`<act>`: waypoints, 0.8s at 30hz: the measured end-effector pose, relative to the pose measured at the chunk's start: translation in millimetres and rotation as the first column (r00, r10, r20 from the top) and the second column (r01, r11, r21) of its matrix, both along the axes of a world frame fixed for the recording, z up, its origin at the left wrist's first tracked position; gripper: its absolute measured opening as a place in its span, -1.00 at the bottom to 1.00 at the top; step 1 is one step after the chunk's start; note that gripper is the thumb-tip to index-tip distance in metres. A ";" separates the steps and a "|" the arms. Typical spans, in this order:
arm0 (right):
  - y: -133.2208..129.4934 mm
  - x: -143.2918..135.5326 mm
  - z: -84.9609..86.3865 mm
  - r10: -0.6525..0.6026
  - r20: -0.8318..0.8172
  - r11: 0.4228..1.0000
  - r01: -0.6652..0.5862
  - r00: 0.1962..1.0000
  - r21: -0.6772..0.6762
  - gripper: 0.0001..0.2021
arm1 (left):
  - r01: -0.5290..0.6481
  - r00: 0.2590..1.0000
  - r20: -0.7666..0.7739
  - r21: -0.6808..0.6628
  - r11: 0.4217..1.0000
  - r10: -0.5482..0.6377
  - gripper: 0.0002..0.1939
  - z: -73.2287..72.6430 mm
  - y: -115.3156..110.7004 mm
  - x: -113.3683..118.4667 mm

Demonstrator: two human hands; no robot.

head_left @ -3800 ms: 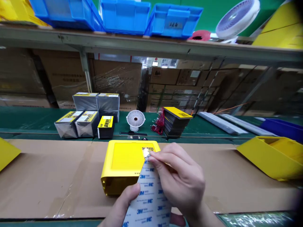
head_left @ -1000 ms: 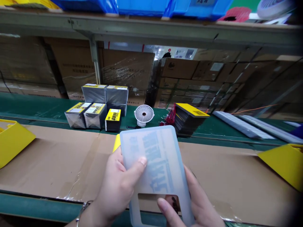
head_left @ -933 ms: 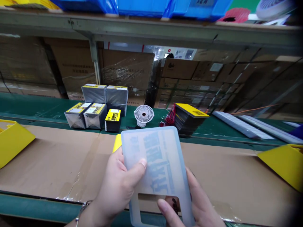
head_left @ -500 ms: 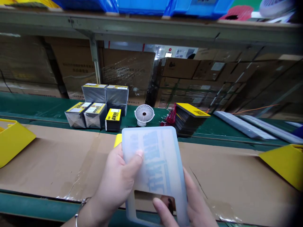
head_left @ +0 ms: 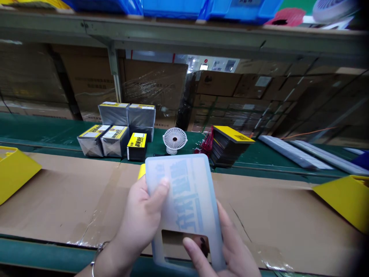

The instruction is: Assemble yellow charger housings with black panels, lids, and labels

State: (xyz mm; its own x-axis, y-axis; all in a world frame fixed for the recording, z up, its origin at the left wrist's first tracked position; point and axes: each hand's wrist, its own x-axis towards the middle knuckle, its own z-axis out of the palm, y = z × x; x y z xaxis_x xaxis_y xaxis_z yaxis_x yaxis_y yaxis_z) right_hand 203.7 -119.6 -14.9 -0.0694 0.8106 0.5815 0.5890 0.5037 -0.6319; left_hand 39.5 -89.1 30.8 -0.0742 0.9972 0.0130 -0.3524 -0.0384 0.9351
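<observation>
Both hands hold a flat, translucent whitish-blue plastic panel (head_left: 184,192) with rounded corners. Large blue characters show on it, reversed, and a rectangular opening lies near its lower end. My left hand (head_left: 142,215) is closed on its left edge, thumb on the face and fingers hidden behind. On the lower right edge, my right hand (head_left: 230,246) grips it with the thumb across the opening. A small yellow piece (head_left: 142,171) shows just behind the panel by my left hand; I cannot tell whether it is held.
Cardboard (head_left: 75,196) covers the near surface, with yellow bins (head_left: 20,173) at both sides. Beyond stand wrapped card stacks (head_left: 90,144), a black-and-yellow stack (head_left: 137,148), a white fan (head_left: 174,139), red cords (head_left: 206,144) and a taller stack (head_left: 230,144). Blue bins (head_left: 173,8) fill the shelf above.
The panel and both hands have shifted slightly left in view, and the panel's blue characters look clearer. My grip on it is the same.
</observation>
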 end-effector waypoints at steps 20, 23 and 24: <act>0.3 -1.6 -0.6 -0.005 -0.079 0.990 -0.006 0.997 -0.141 -0.24 | 0.073 0.997 -0.027 0.041 0.996 -0.072 -0.71 7.8 3.0 -5.1; -1.9 -2.4 -4.9 0.001 -0.079 0.992 -0.011 0.997 -0.123 -0.21 | 0.018 0.999 -0.031 0.018 1.000 -0.018 -0.69 5.9 3.9 -4.7; -2.2 -2.6 -5.7 0.012 -0.086 0.991 -0.023 0.996 -0.130 -0.21 | -0.006 0.999 -0.039 0.008 1.000 0.006 -0.67 4.5 4.2 -4.6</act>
